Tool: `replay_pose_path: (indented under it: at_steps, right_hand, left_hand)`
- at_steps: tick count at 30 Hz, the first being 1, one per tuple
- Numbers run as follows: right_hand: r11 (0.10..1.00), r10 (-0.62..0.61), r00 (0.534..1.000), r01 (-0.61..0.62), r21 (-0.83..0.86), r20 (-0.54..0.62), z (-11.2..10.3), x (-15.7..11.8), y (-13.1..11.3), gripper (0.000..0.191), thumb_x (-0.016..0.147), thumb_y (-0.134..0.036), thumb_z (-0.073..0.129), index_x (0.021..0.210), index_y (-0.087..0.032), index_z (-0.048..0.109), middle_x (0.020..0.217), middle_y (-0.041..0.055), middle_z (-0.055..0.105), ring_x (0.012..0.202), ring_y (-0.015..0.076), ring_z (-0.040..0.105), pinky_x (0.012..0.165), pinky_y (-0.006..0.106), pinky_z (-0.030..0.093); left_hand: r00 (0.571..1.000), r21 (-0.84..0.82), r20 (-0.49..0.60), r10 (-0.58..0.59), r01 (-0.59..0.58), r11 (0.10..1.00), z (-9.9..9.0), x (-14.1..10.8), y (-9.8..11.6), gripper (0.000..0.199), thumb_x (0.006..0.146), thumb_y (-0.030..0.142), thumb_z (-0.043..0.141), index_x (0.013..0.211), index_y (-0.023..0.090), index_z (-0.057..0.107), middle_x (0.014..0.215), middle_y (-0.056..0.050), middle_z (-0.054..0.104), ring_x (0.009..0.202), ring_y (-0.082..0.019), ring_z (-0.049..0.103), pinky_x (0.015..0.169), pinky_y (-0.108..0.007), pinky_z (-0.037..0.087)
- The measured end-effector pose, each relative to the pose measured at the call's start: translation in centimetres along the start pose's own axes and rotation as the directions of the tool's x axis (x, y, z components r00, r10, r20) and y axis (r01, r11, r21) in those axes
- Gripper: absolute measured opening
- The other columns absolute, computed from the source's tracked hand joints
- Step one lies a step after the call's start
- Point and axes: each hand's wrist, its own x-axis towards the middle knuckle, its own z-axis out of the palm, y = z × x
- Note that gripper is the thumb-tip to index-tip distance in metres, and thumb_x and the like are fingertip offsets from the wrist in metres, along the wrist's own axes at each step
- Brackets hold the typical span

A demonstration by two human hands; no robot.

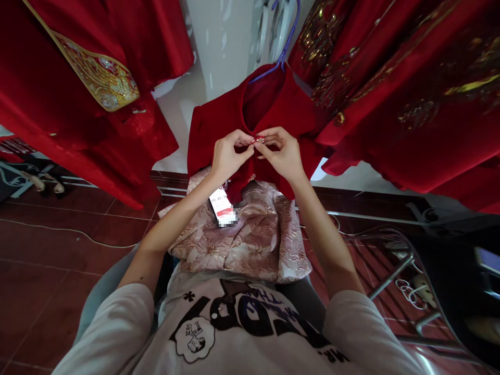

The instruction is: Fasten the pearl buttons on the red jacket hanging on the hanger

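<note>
Both hands up at the collar of the red velvet jacket [273, 112], which hangs on a blue hanger [282, 49]; the left hand [228, 156] pinches the fabric edge just left of the small jewelled button [260, 139], its grip clenched on the cloth; the right hand [283, 153] meets it from the other side, fingertips grasping the button itself, so the two hands touch right at the collar opening. Below the jacket's hem hangs a pink brocade skirt [242, 239], with a white and red price tag [222, 205] dangling in front of it, just under the left wrist; to the left of the jacket, a red robe with gold embroidery [78, 88]; to its right, more red embroidered garments [410, 94]; beneath it all, a dark red tiled floor [58, 245].
</note>
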Motion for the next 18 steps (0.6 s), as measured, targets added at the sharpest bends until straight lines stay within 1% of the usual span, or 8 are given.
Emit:
replay_pose_path:
  at_steps: [5,10,12,15,18]
  right_hand:
    - [0.999,0.011,0.999,-0.013,0.036,0.041,-0.4,0.1,0.3,0.042,0.080,-0.052,0.076,0.104,-0.021,0.063,0.097,0.0031,0.067,0.088,0.0164,0.067,0.068,0.031,0.064]
    - [0.998,-0.060,0.998,0.060,-0.008,-0.014,0.0,0.0,0.2,0.040,0.081,-0.053,0.075,0.102,-0.021,0.062,0.098,0.0030,0.067,0.088,0.0159,0.067,0.079,0.034,0.063]
    - [0.997,-0.071,0.997,0.070,-0.026,-0.028,0.1,-0.1,0.2,0.041,0.081,-0.055,0.075,0.103,-0.022,0.061,0.098,0.0027,0.067,0.088,0.0154,0.067,0.077,0.033,0.062]
    - [0.997,-0.069,0.997,0.068,-0.039,-0.021,0.2,-0.2,0.2,0.044,0.081,-0.058,0.073,0.103,-0.022,0.060,0.098,0.0029,0.068,0.088,0.0153,0.067,0.070,0.028,0.061]
    - [0.994,-0.087,0.996,0.086,-0.061,-0.012,0.1,-0.4,0.0,0.043,0.082,-0.058,0.072,0.102,-0.022,0.060,0.097,0.0030,0.068,0.089,0.0156,0.067,0.069,0.027,0.062]
  left_hand:
    - [0.997,0.030,0.030,0.065,-0.066,0.997,-0.2,0.3,-0.3,0.005,0.086,0.013,0.071,0.088,0.017,0.068,0.090,-0.003,0.076,0.083,-0.013,0.070,0.080,-0.026,0.056]
    - [0.992,0.027,0.063,0.109,-0.110,0.994,-0.7,0.7,-0.7,0.004,0.085,0.016,0.072,0.084,0.017,0.068,0.088,-0.003,0.075,0.080,-0.013,0.069,0.077,-0.026,0.055]
    - [0.989,0.017,0.068,0.131,-0.133,0.991,-0.9,0.8,-0.8,0.005,0.084,0.017,0.072,0.083,0.017,0.067,0.087,-0.003,0.074,0.080,-0.014,0.069,0.077,-0.027,0.055]
    - [0.981,-0.005,0.086,0.172,-0.173,0.985,-1.1,1.0,-1.0,0.006,0.085,0.019,0.072,0.081,0.017,0.067,0.086,-0.003,0.073,0.081,-0.015,0.070,0.078,-0.029,0.055]
    - [0.970,-0.040,0.120,0.211,-0.208,0.977,-1.3,1.3,-1.4,0.009,0.085,0.021,0.072,0.079,0.017,0.067,0.086,-0.003,0.073,0.082,-0.015,0.070,0.079,-0.031,0.055]
